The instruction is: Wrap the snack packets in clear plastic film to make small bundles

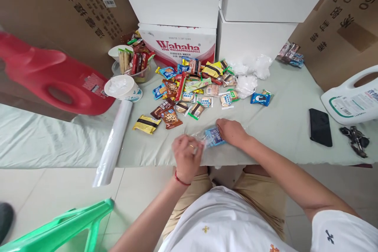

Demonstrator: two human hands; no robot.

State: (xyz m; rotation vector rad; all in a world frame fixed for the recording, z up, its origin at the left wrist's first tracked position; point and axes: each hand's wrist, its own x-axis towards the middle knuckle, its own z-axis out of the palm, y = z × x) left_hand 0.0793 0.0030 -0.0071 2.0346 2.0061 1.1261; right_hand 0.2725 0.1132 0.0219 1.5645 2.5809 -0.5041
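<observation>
A blue snack packet [214, 137] lies near the table's front edge inside a clear plastic bag [201, 135]. My left hand [187, 153] is closed on the bag's left end, its fingers slightly blurred. At the packet's right end, my right hand [232, 133] pinches the bag, with the fingertips partly hidden. Just beyond my hands spreads a loose pile of wrapped snacks, including a brown cookie packet [170, 117], a yellow packet [147, 124] and a green-edged biscuit packet [196, 110]. Another blue packet [261, 98] sits apart on the right.
On the left are a roll of clear plastic film [113, 145], a paper bowl [123, 88], a snack tub [144, 74] and a red jug [53, 75]. Crumpled clear bags [247, 86], a phone [320, 127], keys [356, 140] and a white jug [351, 98] are rightward. Boxes [180, 47] line the back.
</observation>
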